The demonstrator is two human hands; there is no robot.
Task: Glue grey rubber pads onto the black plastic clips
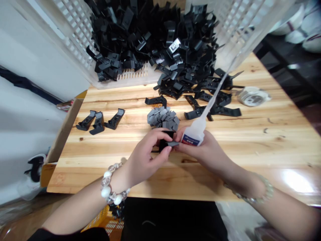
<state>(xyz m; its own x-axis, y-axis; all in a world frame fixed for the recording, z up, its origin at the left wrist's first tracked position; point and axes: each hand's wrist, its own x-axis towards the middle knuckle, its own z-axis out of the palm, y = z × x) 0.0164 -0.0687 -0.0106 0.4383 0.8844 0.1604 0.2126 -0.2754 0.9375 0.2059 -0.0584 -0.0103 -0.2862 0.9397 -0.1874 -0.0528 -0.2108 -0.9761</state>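
My left hand is closed on a black plastic clip just above the wooden table. My right hand is wrapped around a white glue bottle with a long thin nozzle slanting up to the right. Its thumb and finger also pinch a small grey pad against the clip; my fingers partly hide both. Right behind my hands lies a heap of grey pads. One loose black clip rests behind that heap. Off to the left, several black clips lie with grey pads on their ends.
A white plastic basket full of black clips stands tipped at the back, some spilling onto the wooden table. A tape roll sits at right. Beside the table's left edge is a cardboard box; below, a yellow crate.
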